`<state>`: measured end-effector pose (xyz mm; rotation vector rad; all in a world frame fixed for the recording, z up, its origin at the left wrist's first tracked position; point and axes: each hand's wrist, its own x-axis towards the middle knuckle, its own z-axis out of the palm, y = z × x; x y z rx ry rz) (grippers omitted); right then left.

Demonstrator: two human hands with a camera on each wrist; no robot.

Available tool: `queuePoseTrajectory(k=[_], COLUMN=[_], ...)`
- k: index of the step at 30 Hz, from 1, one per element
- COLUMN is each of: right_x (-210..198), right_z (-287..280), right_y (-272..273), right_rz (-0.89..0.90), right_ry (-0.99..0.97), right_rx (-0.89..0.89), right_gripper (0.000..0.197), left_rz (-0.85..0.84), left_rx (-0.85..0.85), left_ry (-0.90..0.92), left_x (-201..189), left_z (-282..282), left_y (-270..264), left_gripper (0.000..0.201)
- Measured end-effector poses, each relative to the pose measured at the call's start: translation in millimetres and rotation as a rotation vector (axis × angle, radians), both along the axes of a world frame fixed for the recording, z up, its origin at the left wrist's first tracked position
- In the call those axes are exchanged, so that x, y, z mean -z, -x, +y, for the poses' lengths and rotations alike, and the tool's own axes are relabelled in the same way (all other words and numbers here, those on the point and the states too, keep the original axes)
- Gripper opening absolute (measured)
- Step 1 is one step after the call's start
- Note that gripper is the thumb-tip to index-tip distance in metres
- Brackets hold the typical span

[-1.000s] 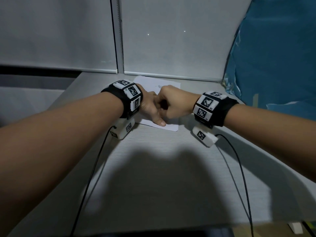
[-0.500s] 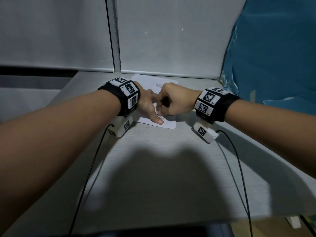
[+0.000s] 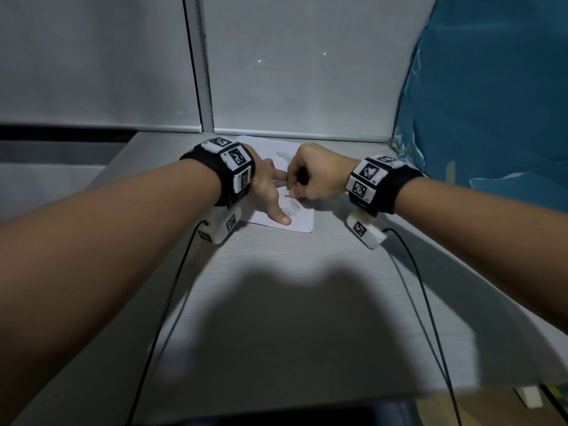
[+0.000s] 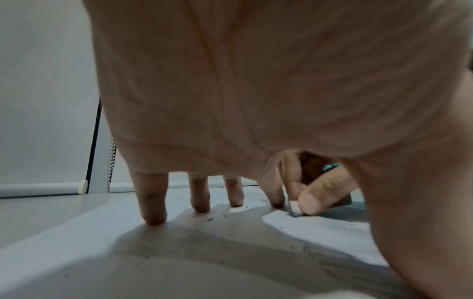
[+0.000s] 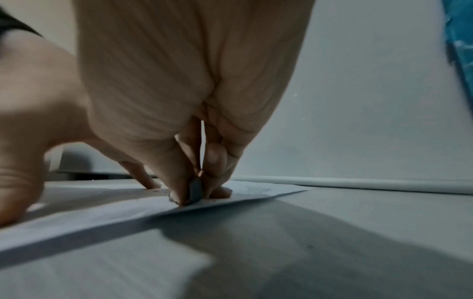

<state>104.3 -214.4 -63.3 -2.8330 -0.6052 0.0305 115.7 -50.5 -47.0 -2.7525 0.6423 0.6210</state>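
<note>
White paper (image 3: 302,223) lies flat at the far end of the grey bench (image 3: 307,265), close to the wall, and I can see pencil scribbles on it. The left hand (image 3: 266,192) rests on the sheet, its fingers (image 4: 153,202) spread and straight with their tips pressing down. The right hand (image 3: 318,176) is curled, thumb and fingers pinching a small eraser (image 5: 195,190). Its lower end touches the paper just beside the left forefinger.
</note>
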Motion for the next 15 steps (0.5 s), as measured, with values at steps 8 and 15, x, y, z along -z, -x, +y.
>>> queuePoseTrajectory(k=[8, 15], right_x=[0.8, -2.7], right_z=[4.9, -3.2], right_y=[15.9, -2.1], right_rz=[0.046, 0.011], right_ry=[0.032, 0.038], right_rx=[-0.100, 0.001], right_gripper=[0.008, 0.014], left_rz=[0.019, 0.017], left_rx=[0.019, 0.004], left_ry=[0.003, -0.011], left_x=[-1.4, -1.5], left_z=[-2.2, -2.0], left_y=[2.7, 1.1], left_gripper=[0.105, 0.114])
